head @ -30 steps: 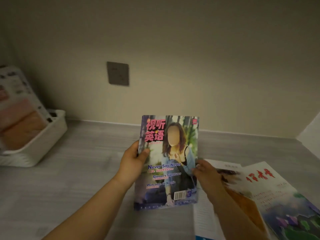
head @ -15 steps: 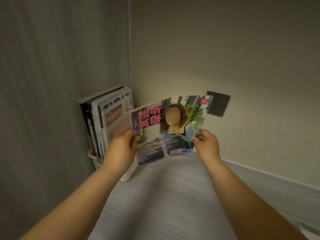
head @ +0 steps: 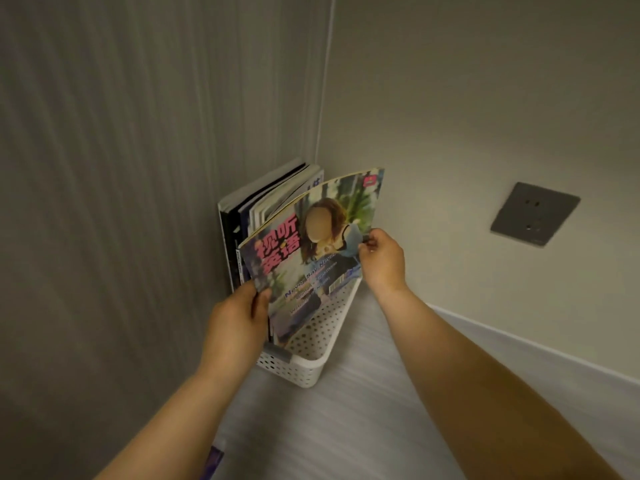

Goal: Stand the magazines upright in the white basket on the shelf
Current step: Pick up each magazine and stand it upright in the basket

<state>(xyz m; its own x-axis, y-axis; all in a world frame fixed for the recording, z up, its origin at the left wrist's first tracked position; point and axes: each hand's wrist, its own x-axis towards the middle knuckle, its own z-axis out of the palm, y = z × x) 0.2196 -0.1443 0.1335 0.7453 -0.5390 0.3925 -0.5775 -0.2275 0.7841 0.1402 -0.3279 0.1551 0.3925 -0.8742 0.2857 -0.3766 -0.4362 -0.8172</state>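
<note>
You hold the glossy magazine with a pink title and a woman on its cover (head: 311,244) by two opposite edges, hands apart. Your left hand (head: 239,327) grips the lower left edge with the thumb on the cover, and your right hand (head: 382,258) pinches the right edge. That two-point hold suits limp paper: the top edge bows as it is, and one grip alone would likely let it flop.

The magazine is tilted, cover toward you, with its lower part dipped past the rim of the white perforated plastic basket (head: 311,351). Your left hand and the basket wall hide whether its bottom edge touches the basket floor.

The basket sits in the back left corner of the grey wood-grain shelf (head: 346,427), one side close along the grey side panel (head: 104,202). That placement lets the stack of upright magazines (head: 270,199) inside it lean toward the panel instead of toppling. You hold this one just in front of that stack, toward the basket's open right side, where room is left.

The step in hand looks like the insertion itself. Next you would need to swing the magazine upright against the stack before letting go; released at this tilt, it may slide or sag into the open half. The dark grey wall socket (head: 535,214) is well apart, on the back wall.
</note>
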